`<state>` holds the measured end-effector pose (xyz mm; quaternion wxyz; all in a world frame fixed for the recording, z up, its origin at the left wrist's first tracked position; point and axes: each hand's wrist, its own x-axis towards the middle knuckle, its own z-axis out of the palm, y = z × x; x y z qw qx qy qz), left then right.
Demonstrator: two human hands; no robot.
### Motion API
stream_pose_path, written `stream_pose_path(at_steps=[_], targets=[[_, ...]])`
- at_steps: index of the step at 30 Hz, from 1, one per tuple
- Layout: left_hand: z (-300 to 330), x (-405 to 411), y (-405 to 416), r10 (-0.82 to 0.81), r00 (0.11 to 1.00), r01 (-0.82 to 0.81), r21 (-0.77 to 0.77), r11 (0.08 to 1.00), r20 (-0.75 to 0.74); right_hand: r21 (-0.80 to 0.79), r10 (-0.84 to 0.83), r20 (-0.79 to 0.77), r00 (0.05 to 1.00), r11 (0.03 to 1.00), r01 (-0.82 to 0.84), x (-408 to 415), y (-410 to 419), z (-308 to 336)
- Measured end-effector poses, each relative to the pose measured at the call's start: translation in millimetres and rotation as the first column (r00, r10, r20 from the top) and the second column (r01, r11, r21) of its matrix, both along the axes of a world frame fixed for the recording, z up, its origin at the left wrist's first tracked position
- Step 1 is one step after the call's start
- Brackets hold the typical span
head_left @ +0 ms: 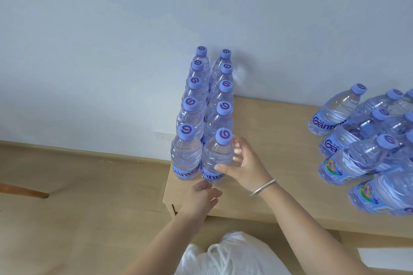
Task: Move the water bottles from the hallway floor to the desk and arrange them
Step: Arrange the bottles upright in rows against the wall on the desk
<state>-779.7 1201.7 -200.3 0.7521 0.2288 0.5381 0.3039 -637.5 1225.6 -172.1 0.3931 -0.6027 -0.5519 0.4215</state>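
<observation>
Two neat rows of clear water bottles [196,105] with blue caps stand on the left end of the light wooden desk [272,131], running back to the wall. My right hand [240,163] curls round the nearest bottle of the right row [218,156], thumb on its front and fingers behind it. My left hand [204,194] sits just in front of that bottle's base, fingers loosely curled and holding nothing. A second, looser cluster of bottles [368,140] stands on the desk's right side.
The desk's left edge [166,185] lies right beside the left row. A wall socket [164,135] sits low on the white wall. Wooden floor [78,185] spreads to the left. White clothing [230,254] shows at the bottom.
</observation>
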Motion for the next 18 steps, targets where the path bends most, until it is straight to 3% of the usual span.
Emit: stream_pose_path(at_steps=[2, 6, 10, 12, 14, 16, 18], targets=[[4, 4, -2, -0.023, 1.000, 0.023, 0.001, 1.000, -0.002, -0.013, -0.005, 0.068, 0.998, 1.000, 0.006, 3, -4, 2], [14, 26, -9, -0.272, 0.959, 0.279, 0.120, 0.953, -0.075, -0.046, -0.089, 0.077, 0.993, 0.995, 0.093, 23, -17, 10], [16, 62, -7, -0.401, 0.869, 0.476, 0.269, 0.838, -0.289, -0.010, -0.294, 0.146, 0.945, 0.954, 0.298, 67, -44, 16], [15, 81, -2, -0.435, 0.773, 0.609, 0.348, 0.713, -0.462, 0.119, -0.531, 0.178, 0.828, 0.847, 0.518, 94, -60, 19], [17, 104, 3, -0.422, 0.687, 0.702, 0.391, 0.595, -0.591, 0.250, -0.756, 0.135, 0.640, 0.651, 0.716, 120, -76, 23], [21, 130, 7, -0.408, 0.632, 0.756, 0.409, 0.510, -0.659, 0.316, -0.874, 0.073, 0.480, 0.477, 0.820, 145, -87, 27], [24, 155, 11, -0.411, 0.593, 0.791, 0.408, 0.456, -0.692, 0.311, -0.919, 0.052, 0.391, 0.387, 0.868, 167, -93, 28]])
